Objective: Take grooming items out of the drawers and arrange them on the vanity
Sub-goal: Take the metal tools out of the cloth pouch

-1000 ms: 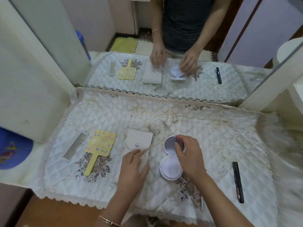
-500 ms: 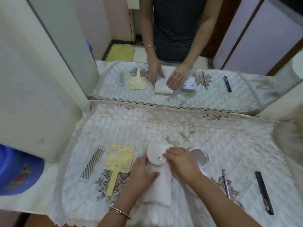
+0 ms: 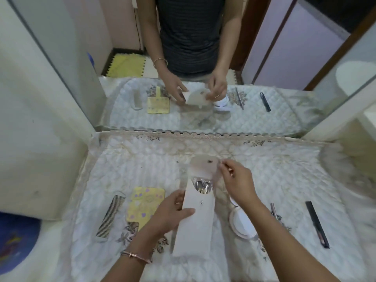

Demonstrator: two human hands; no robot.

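Obs: left hand (image 3: 173,210) grips white pouch (image 3: 195,220), just right of yellow hand mirror (image 3: 145,202); right hand (image 3: 238,184) pinches flap (image 3: 204,164) open, probably to expose metal tools (image 3: 202,186).

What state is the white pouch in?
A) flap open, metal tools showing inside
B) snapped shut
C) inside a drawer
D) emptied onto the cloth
A: the right hand pinches the open flap of the white pouch, the left hand grips its body, and metal tools show in the mouth.
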